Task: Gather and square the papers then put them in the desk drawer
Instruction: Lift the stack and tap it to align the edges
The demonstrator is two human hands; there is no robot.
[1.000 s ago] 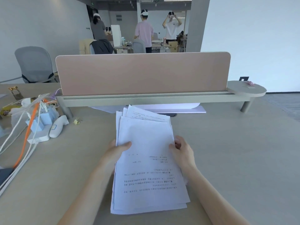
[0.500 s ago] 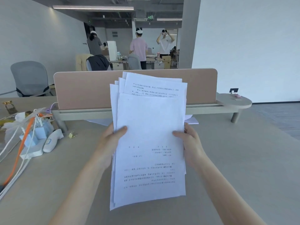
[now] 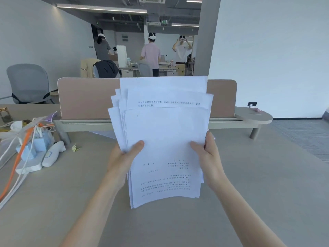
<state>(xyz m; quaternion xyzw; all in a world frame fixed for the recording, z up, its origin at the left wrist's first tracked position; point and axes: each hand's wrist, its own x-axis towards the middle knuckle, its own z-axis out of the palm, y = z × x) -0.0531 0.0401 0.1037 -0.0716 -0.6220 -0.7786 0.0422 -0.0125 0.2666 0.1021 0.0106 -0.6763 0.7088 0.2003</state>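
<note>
Raised higher, papers in both hands hide the partition.

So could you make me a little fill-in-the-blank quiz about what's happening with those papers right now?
1. The stack of papers is gripped by ____ hands, the left hand on one side edge and the right hand on the other.
2. The sheets' top edges are ____, so the stack is not yet squared.
3. The stack is held up in front of the pink ____.
4. An orange ____ trails across the desk on the left.

Missing words: two; uneven; divider panel; cable
</note>
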